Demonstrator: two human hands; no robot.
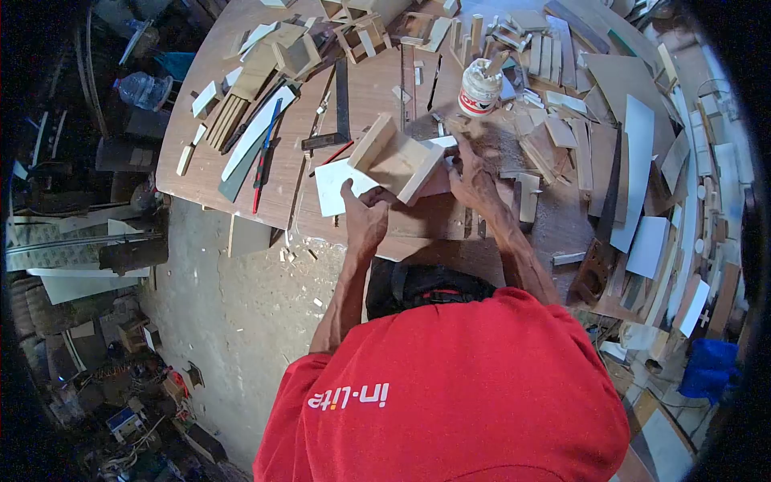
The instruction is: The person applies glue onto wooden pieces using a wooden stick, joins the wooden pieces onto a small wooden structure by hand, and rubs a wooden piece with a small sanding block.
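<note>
White panel (329, 193): at 8 o'clock of wooden channel (395, 163); whether fixed to it, cannot tell. Left hand (367, 215): at 7, thumb on panel, clamping unclear. Channel: between the hands, over tabletop (426, 234); two side strips (373, 141) apparently already joined. Right hand (475, 178): at 3, beside channel, finger closure unclear. Open tub (479, 90): between 1 and 2. Loose offcuts (547, 60): at 2, unassembled

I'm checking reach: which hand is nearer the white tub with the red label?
Right. The right hand lies on the near side of the white tub; the left hand is farther back and left, by the wooden assembly.
</note>
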